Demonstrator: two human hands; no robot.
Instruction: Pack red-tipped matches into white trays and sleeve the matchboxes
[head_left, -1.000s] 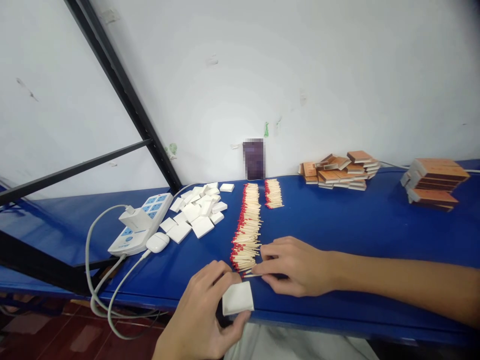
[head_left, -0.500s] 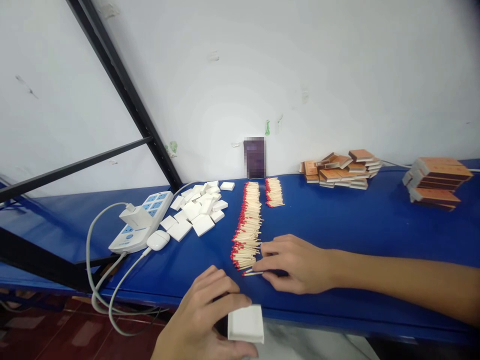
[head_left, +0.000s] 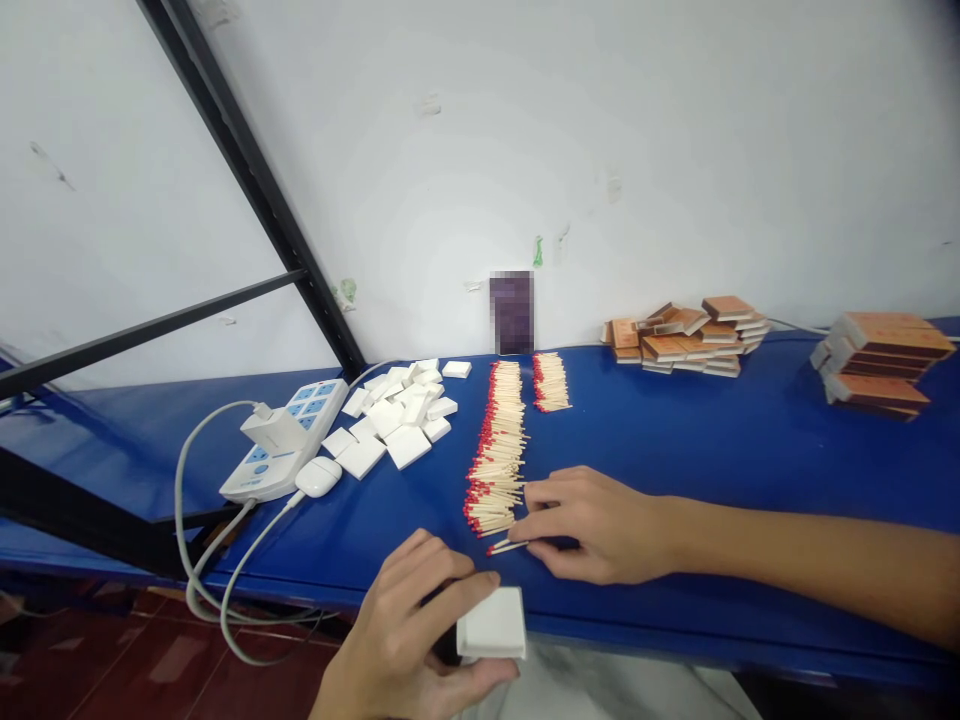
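Between the thumb and fingers of my left hand (head_left: 409, 630) is a small white matchbox tray (head_left: 492, 625), held over the table's front edge. My right hand (head_left: 574, 525) rests at the near end of a long row of red-tipped matches (head_left: 504, 440), its fingertips closed on a match or two (head_left: 508, 546) lying just in front of that row. A shorter row of matches (head_left: 552, 382) lies behind, to the right. Several more white matchbox trays (head_left: 407, 447) are heaped to the left of the long row.
Orange matchbox sleeves (head_left: 679, 348) are piled by the wall, with a stack of matchboxes (head_left: 889, 350) farther right. At left are a power strip (head_left: 259, 478), a white earbud case (head_left: 318, 477) on a cable, and a black metal frame (head_left: 300, 270). A blurred dark rectangle (head_left: 513, 312) leans on the wall.
My left hand has raised the matchbox tray slightly and tipped it a little. My right hand stays almost in place at the near end of the matches. The view shifts slightly.
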